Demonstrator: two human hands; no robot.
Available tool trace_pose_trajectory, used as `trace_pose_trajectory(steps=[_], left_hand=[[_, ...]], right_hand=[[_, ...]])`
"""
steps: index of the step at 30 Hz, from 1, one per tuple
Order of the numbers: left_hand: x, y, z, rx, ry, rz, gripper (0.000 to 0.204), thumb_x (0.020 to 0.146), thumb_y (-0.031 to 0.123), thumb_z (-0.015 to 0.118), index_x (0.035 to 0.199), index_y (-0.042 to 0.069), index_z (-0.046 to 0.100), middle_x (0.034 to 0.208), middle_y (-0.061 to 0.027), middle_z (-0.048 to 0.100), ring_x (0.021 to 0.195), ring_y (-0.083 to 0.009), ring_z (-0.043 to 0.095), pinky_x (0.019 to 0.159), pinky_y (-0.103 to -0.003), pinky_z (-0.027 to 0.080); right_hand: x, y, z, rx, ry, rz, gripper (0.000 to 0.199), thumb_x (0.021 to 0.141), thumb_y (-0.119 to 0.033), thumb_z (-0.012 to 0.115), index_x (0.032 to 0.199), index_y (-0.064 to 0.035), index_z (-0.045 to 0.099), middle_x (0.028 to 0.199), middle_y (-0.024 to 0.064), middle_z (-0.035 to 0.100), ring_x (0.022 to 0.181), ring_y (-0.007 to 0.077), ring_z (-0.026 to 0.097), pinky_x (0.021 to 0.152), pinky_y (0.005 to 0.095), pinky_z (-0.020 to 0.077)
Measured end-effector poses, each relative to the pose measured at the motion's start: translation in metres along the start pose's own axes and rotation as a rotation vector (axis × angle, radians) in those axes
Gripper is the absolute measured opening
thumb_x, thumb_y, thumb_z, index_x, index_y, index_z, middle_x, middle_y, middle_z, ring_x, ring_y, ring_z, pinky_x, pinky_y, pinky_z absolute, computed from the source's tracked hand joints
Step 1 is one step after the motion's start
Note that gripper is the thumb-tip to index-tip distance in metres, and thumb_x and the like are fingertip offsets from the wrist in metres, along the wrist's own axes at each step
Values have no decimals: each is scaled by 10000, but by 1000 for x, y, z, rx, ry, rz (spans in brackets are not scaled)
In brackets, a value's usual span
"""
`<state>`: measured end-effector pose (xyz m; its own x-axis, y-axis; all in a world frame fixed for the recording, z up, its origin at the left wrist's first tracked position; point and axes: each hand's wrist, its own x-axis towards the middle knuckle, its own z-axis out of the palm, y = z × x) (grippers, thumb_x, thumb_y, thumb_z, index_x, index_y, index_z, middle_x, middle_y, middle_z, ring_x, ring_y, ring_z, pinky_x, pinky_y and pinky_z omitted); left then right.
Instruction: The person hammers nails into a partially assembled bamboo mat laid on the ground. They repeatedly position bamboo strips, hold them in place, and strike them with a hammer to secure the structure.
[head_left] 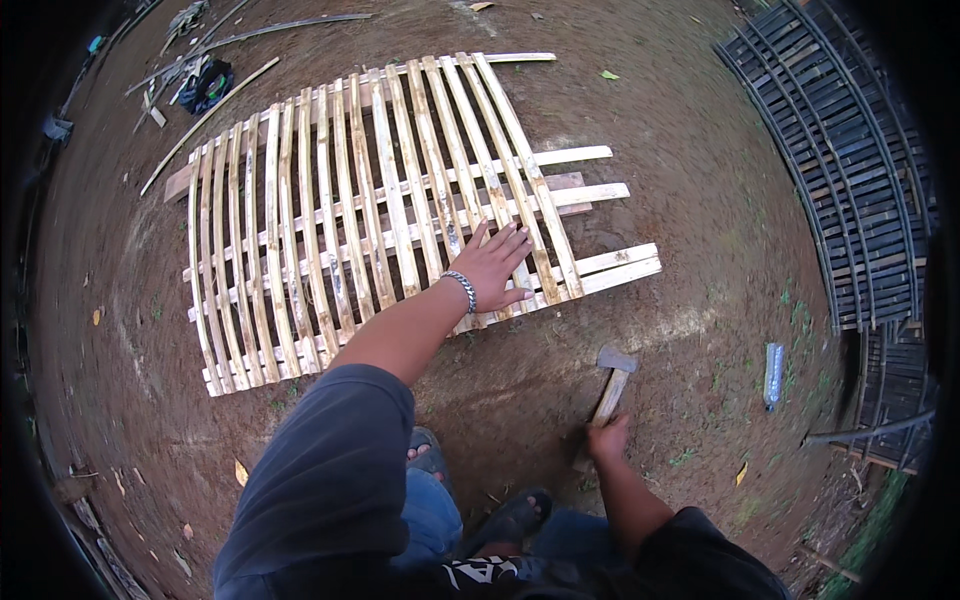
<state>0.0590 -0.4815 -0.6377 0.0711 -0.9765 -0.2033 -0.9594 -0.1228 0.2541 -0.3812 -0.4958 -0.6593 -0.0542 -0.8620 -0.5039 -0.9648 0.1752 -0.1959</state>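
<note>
A slatted wooden panel (390, 205) lies on the bare ground in front of me, its pale narrow strips laid across several longer rails. My left hand (493, 268), with a chain bracelet at the wrist, rests flat on the slats near the panel's near right corner, fingers spread. Low at my right side, my right hand (607, 440) is wrapped round the wooden handle of a hatchet (617, 372). The hatchet's metal head points away from me, apart from the panel. Rail ends stick out past the last slat on the right.
Dark slatted bamboo panels (850, 160) stand along the right side. A clear plastic bottle (773, 375) lies on the dirt before them. At the far left are loose wood strips (215, 120) and a black bag (207, 86). My sandalled feet (430, 455) are just below the panel.
</note>
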Motion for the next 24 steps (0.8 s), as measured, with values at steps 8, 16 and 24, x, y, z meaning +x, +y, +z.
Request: trace_pose_trajectory(steps=[8,16,24], left_hand=[[13,3,15,27,-44,-5,877,1018,710,372,1678,145,252,1764,-51,192,1639,-242,107,1331,-536,45],[14,0,31,38,8,3,883,1002,704,410,1676,152,264,1760,-49,206,1636,-237,124,1331,-534,31],[16,1,27,-5,25,10,895,985,707,455,1662,141,302,1753,-53,232,1631,-239,154,1329,-541,44]], right_hand=[[-24,9,-2,357,94,8,469,817,-106,726,1222,-8,510,1086,158,627,963,281,646,890,414,530],[-36,-133,-45,805,-228,-267,499,1006,-122,650,1458,-11,470,1046,106,623,900,195,636,821,356,533],[45,-225,-18,331,-66,-568,481,1092,-245,491,1496,9,431,1016,241,681,901,390,691,812,489,536]])
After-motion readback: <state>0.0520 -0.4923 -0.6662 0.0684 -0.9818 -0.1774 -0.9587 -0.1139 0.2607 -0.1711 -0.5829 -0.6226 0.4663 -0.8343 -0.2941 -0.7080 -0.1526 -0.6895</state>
